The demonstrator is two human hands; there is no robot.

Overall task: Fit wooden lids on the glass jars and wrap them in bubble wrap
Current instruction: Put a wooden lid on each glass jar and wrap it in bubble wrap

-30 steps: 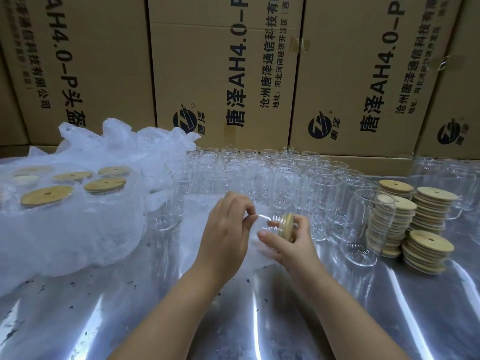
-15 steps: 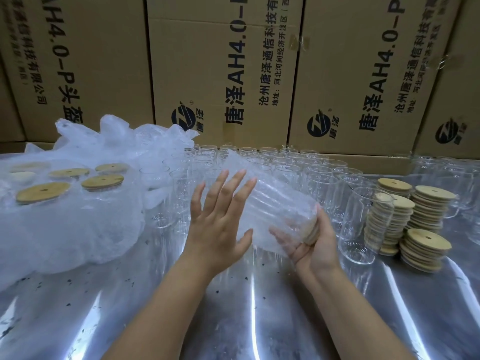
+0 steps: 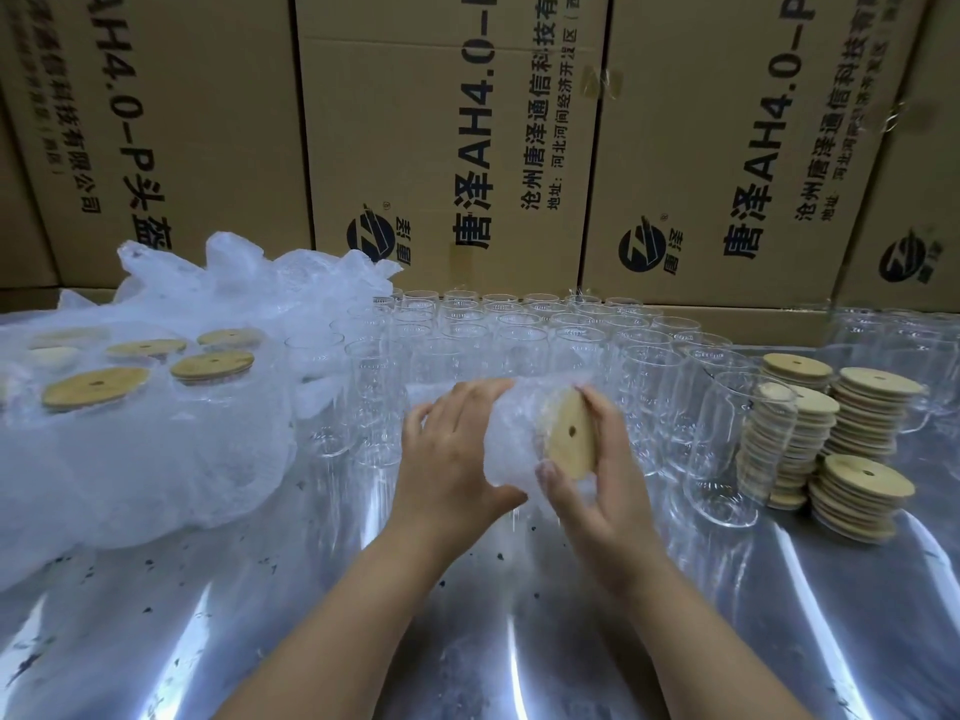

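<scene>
Both hands hold one glass jar lying on its side above the shiny table, rolled in bubble wrap [image 3: 511, 433]. Its round wooden lid [image 3: 569, 433], with a small centre hole, faces right and towards me. My left hand [image 3: 449, 454] clasps the wrapped body from the left. My right hand [image 3: 597, 470] grips the lid end, thumb below and fingers over the top. Several rows of open glass jars [image 3: 519, 340] stand behind. Stacks of wooden lids [image 3: 862, 491] sit at the right.
Several wrapped, lidded jars [image 3: 96, 387] sit in a heap of bubble wrap [image 3: 156, 449] at the left. One tall empty glass [image 3: 727, 449] stands just right of my hands, in front of the lid stacks. Cardboard boxes [image 3: 452, 148] wall off the back.
The jar went from bare in my fingers to covered in bubble wrap. My left hand, flat and open half a second ago, has closed around the wrapped body.
</scene>
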